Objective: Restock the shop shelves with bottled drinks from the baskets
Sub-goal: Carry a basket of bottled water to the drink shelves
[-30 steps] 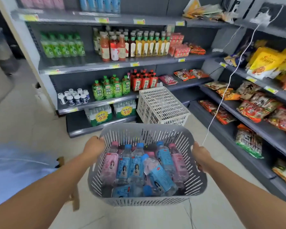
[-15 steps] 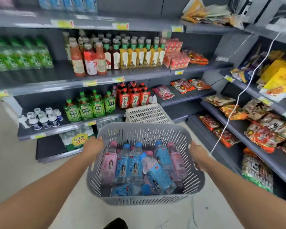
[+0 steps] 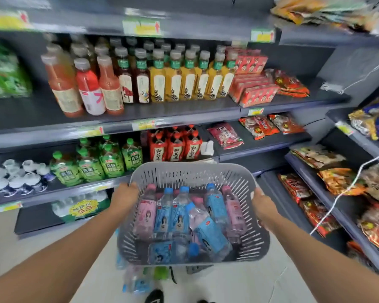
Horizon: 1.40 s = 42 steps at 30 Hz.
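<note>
Grey slotted basket (image 3: 193,171), pink bottles (image 3: 144,212), blue bottles (image 3: 208,231), dark-grey shelves (image 3: 184,110)

shelf (image 3: 15,114) bare left of juice bottles (image 3: 90,88); basket (image 3: 193,171) stands before red bottles (image 3: 175,147).

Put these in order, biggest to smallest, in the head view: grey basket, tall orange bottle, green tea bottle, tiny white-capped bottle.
1. grey basket (nearest, so looks extra big)
2. tall orange bottle
3. green tea bottle
4. tiny white-capped bottle
</note>
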{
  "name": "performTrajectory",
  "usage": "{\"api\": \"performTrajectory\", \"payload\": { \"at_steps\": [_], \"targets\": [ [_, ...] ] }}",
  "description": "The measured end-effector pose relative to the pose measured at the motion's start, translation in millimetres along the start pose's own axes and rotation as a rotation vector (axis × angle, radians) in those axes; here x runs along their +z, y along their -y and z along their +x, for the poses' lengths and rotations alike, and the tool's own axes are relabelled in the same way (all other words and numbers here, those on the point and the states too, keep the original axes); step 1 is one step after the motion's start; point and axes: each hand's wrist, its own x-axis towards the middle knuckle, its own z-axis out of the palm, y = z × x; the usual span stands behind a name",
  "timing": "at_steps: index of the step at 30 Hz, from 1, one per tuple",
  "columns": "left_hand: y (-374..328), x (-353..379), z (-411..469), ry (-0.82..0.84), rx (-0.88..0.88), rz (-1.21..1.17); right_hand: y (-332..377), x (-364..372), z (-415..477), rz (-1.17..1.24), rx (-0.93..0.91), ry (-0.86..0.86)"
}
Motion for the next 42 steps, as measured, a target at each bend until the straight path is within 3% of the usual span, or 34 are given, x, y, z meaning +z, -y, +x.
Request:
{"api": "performTrajectory", "payload": {
  "at_steps": [14,25,35,42],
  "targets": [
    [-46,89,88,-0.238,-0.177,-0.148,84,11,196,-0.224,-0.2,0.167],
    [-70,110,119,-0.301,-0.243,-0.194,100,31,260,-0.211,-0.159,0.224],
    [-81,108,141,-0.263,-0.24,-0.247,108,42,282,-0.211,-0.153,0.189],
    [-92,92,130,-0.097,-0.228,0.009,124,25,272,-0.155,-0.047,0.382]
  ]
}}
